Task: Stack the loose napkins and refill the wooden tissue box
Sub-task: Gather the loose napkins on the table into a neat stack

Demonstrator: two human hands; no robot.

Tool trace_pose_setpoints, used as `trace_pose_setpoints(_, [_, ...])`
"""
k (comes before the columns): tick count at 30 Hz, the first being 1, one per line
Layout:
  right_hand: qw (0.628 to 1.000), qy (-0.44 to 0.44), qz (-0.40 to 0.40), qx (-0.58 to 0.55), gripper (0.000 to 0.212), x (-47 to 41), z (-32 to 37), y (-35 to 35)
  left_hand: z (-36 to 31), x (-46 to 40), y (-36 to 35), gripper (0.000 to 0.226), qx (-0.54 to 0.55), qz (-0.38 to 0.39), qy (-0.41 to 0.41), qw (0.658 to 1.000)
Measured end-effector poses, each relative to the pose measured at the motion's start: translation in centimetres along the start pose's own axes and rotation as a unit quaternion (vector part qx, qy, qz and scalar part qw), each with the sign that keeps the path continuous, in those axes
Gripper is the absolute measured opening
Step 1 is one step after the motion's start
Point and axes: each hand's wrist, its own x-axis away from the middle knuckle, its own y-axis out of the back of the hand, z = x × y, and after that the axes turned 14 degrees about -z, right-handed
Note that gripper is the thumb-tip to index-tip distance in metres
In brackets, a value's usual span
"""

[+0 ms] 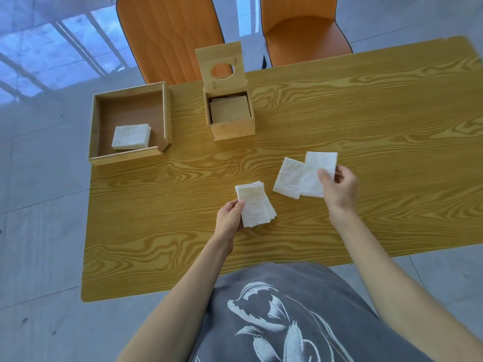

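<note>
My left hand (230,219) grips a small stack of white napkins (254,205) just above the table's middle. My right hand (339,186) pinches a single white napkin (320,173) by its right edge; it overlaps another loose napkin (288,177) lying flat on the table. The wooden tissue box (231,124) stands at the back centre with its hinged lid (222,65) swung up, showing a round hole. Inside it sits a shaded stack of napkins (230,108).
A shallow wooden tray (130,155) sits at the back left and holds a small folded napkin pile (132,136). Two orange chairs (170,35) stand behind the yellow wood-grain table (366,113). The table's left edge is near the tray.
</note>
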Motion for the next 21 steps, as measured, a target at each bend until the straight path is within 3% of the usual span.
trace_pose_setpoints(2, [0.995,-0.028,0.093,-0.008,0.005,1.4,1.0,-1.3,0.0,-0.1,0.1,0.029,0.006,-0.002,0.009,1.000])
trace_pose_setpoints(7, [0.968,-0.037,0.244,0.047,0.017,5.1,0.1,-5.0,0.0,-0.3,0.0,0.032,0.022,0.000,0.029,0.999])
trace_pose_setpoints(14, [0.964,-0.020,0.238,0.115,0.034,6.8,-2.0,-7.0,-0.1,-0.1,0.2,0.037,0.036,0.013,0.033,0.999])
trace_pose_setpoints(21, [0.927,0.123,0.207,0.287,0.038,7.1,-2.1,-6.7,0.0,0.2,0.4,0.036,0.046,0.025,0.010,0.999])
